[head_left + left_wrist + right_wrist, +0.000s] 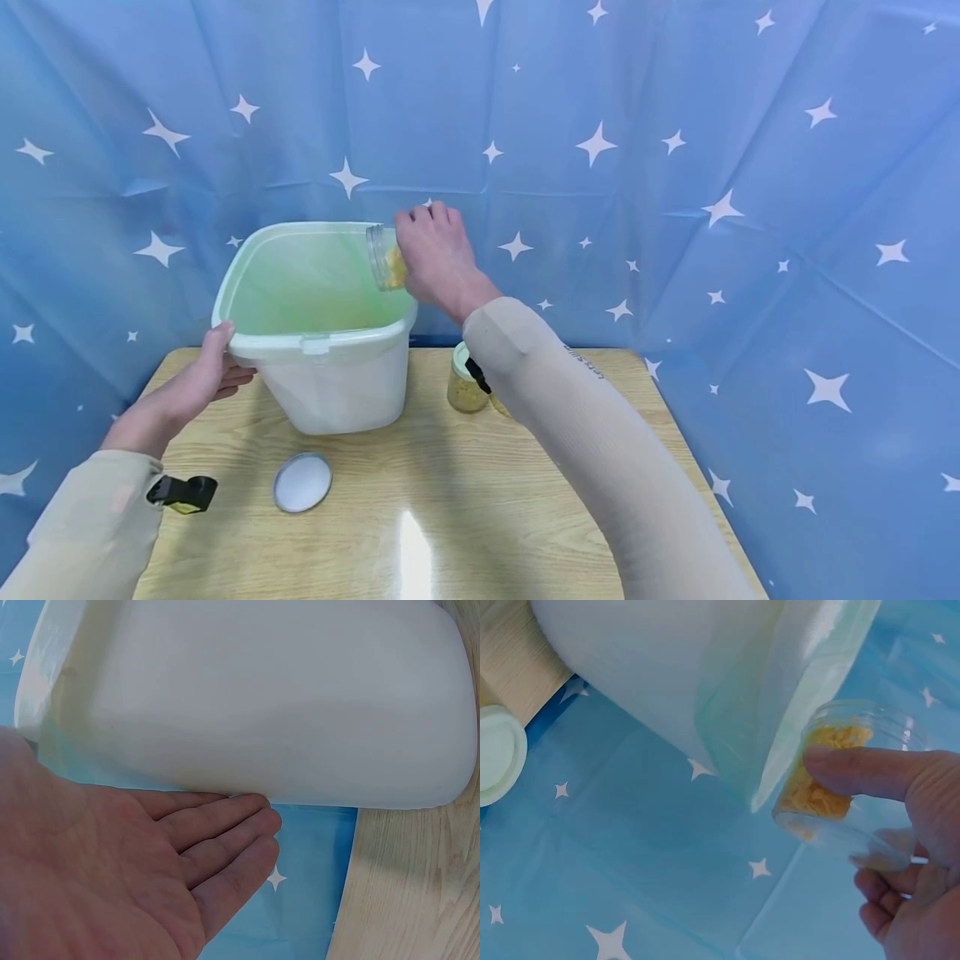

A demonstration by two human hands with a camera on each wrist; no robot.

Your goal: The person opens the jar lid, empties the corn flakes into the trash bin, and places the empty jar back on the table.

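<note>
A large white plastic tub (330,387) with a pale green inside rests on the table, its opening facing me. My left hand (198,375) holds its left rim, thumb over the edge and fingers underneath. In the left wrist view, that hand's fingers (225,832) lie fairly straight along the tub's side. My right hand (438,254) grips a clear jar (380,258) of yellow flakes over the tub's right rim. The jar is tilted, its threaded mouth toward the opening. In the right wrist view, the thumb presses on the glass beside the yellow flakes (817,787).
A round white lid (302,483) lies in front of the tub on the wooden table (480,500). To the tub's right stands a jar with a pale green lid (467,387); another is mostly hidden by my right sleeve. A blue star-patterned curtain (675,208) hangs behind.
</note>
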